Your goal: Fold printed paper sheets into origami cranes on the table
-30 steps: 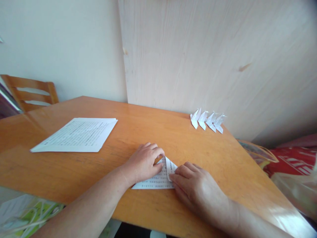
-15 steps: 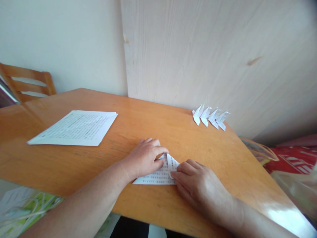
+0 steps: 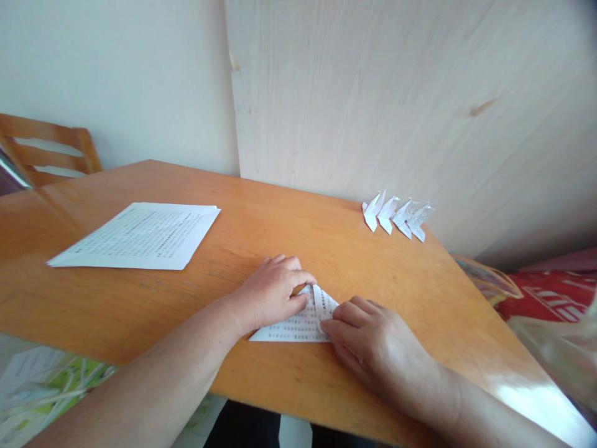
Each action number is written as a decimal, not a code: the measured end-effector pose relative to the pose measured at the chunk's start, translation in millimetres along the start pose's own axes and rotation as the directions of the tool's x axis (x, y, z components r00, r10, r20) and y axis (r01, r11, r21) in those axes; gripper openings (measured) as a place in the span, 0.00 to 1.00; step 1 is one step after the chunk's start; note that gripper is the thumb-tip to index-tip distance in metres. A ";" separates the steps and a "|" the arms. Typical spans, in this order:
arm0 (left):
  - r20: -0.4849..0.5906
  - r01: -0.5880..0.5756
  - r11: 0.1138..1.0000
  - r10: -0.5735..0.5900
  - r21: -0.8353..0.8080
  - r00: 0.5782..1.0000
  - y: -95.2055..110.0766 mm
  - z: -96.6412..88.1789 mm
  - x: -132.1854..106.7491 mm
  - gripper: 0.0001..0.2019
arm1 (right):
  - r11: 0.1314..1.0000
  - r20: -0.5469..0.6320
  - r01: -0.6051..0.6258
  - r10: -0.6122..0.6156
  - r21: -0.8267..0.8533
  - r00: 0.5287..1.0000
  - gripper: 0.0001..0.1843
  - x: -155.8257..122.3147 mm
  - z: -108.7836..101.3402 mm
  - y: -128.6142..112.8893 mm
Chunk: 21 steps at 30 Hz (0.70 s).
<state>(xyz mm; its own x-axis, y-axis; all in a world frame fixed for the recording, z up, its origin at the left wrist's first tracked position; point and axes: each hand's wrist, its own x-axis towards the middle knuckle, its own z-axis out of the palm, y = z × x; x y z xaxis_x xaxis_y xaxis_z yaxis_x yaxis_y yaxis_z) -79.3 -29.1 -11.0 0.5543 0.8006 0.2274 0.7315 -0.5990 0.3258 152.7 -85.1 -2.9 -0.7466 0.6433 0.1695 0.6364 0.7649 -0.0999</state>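
Note:
A sheet of printed paper, folded into a triangle with a narrow flap down its right side, lies flat on the wooden table. At its top corner the index fingertip of my left hand presses down, and the thumb rests on the left slope, fingers curled. My right hand grips the right side and flap of the paper, fingers closed, hiding the right corner. To the left lies a stack of printed sheets.
Several folded paper pieces stand in a row near the back right edge of the table. A wooden chair is at far left, a pale board behind. Red packaging lies beyond the right edge.
The view has shifted slightly, so things appear a little higher. Both hands keep nearly the same hold on the folded paper.

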 end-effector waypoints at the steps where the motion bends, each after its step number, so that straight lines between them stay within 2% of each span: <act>1: 0.002 0.001 1.000 -0.001 0.003 1.000 0.1 -0.1 0.2 0.11 | 1.000 -0.003 0.004 -0.004 -0.004 1.000 0.08 -0.3 0.2 -0.2; 21: 0.022 -0.002 1.000 0.002 0.021 1.000 -1.1 -1.2 0.9 0.12 | 0.997 0.031 0.053 -0.052 -0.062 0.998 0.04 -2.0 -4.1 -1.6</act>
<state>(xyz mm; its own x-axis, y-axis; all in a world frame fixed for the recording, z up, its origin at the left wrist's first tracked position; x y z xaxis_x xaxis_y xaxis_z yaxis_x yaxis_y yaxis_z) -80.1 -27.7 -10.1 0.5641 0.7992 0.2077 0.7384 -0.6008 0.3062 153.9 -87.7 1.0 -0.7841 0.6037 0.1439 0.6064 0.7946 -0.0293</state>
